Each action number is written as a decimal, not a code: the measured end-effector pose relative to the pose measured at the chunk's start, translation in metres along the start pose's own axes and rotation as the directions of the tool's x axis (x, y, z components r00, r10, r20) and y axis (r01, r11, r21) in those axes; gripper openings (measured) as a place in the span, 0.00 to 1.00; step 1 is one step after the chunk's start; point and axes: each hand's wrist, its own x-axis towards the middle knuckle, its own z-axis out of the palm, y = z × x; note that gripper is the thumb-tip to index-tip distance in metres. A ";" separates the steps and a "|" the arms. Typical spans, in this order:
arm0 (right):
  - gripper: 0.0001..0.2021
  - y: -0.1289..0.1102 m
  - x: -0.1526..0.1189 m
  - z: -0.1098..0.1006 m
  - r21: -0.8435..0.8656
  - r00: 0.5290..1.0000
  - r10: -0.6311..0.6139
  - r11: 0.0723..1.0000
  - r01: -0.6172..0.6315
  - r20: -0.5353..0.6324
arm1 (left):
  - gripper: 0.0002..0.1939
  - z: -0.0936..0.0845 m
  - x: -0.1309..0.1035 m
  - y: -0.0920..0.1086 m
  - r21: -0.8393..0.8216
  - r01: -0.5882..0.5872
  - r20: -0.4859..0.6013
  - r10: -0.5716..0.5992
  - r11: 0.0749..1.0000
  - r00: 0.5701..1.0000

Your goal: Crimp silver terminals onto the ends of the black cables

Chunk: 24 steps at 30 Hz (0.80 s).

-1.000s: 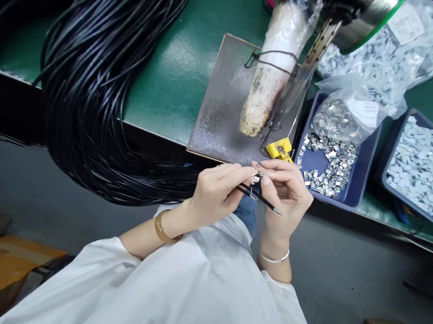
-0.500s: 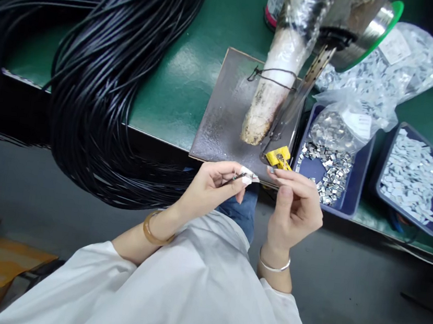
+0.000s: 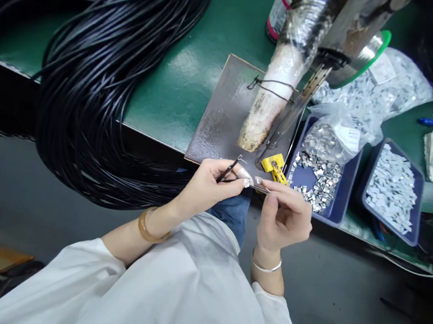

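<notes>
My left hand (image 3: pixel 214 181) pinches a short black cable end (image 3: pixel 228 170), its thin stripped tip pointing up past the fingers. A white wrapping covers one fingertip of that hand. Close beside it, my right hand (image 3: pixel 285 215) is closed with thumb and index together. Whatever sits between those fingers is too small to make out, though a thin line shows between the two hands. Just beyond my right fingers lies a yellow plastic piece (image 3: pixel 273 164), at the lower edge of a dark board (image 3: pixel 214 130). The fingertips of both hands nearly meet in front of the board.
A wrapped white tube (image 3: pixel 272 90) hangs over the board, next to a metal arm (image 3: pixel 306 91) and a solder-like spool (image 3: pixel 371 57). Blue trays hold metal pieces (image 3: pixel 327 181) and pale pieces (image 3: pixel 393 186). Bundled black cables (image 3: pixel 91 89) drape over the green table's (image 3: pixel 169 93) edge.
The cable end in my left hand has swung from pointing right to pointing upward. My right fingertips have come closer to the left ones. The view has shifted slightly.
</notes>
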 end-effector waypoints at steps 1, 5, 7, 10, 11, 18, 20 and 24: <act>0.10 0.001 0.001 0.000 0.029 0.999 0.036 0.999 -0.036 -0.007 | 0.06 0.000 0.000 0.000 0.010 -0.001 0.000 0.001 1.000 1.000; 0.08 0.001 0.003 0.002 0.092 0.993 0.114 0.989 -0.116 0.027 | 0.05 -0.001 0.002 -0.001 0.041 -0.031 0.019 0.030 0.999 0.999; 0.09 0.000 0.003 0.003 0.099 0.993 0.108 0.989 -0.111 0.037 | 0.04 -0.001 0.002 -0.002 0.048 -0.044 0.027 0.043 0.998 0.999; 0.10 0.001 0.003 0.002 0.146 0.995 0.101 0.984 -0.103 0.025 | 0.05 -0.001 0.001 -0.003 0.056 -0.056 0.041 0.054 0.997 0.998; 0.10 0.001 0.003 0.002 0.169 0.994 0.109 0.980 -0.109 0.011 | 0.06 -0.001 0.001 -0.002 0.058 -0.056 0.042 0.054 0.997 0.998; 0.08 0.009 0.002 0.001 0.139 0.991 0.135 0.981 -0.135 0.014 | 0.05 -0.002 0.004 0.001 -0.014 -0.033 0.029 0.033 0.999 0.999; 0.10 0.010 0.001 0.002 0.101 0.994 0.095 0.990 -0.099 0.048 | 0.06 -0.002 0.006 0.000 -0.038 -0.026 0.018 0.027 0.999 0.999; 0.12 0.011 0.001 0.002 0.010 0.996 -0.008 1.000 0.007 0.092 | 0.07 -0.002 0.008 -0.001 -0.034 -0.024 0.004 0.025 0.999 1.000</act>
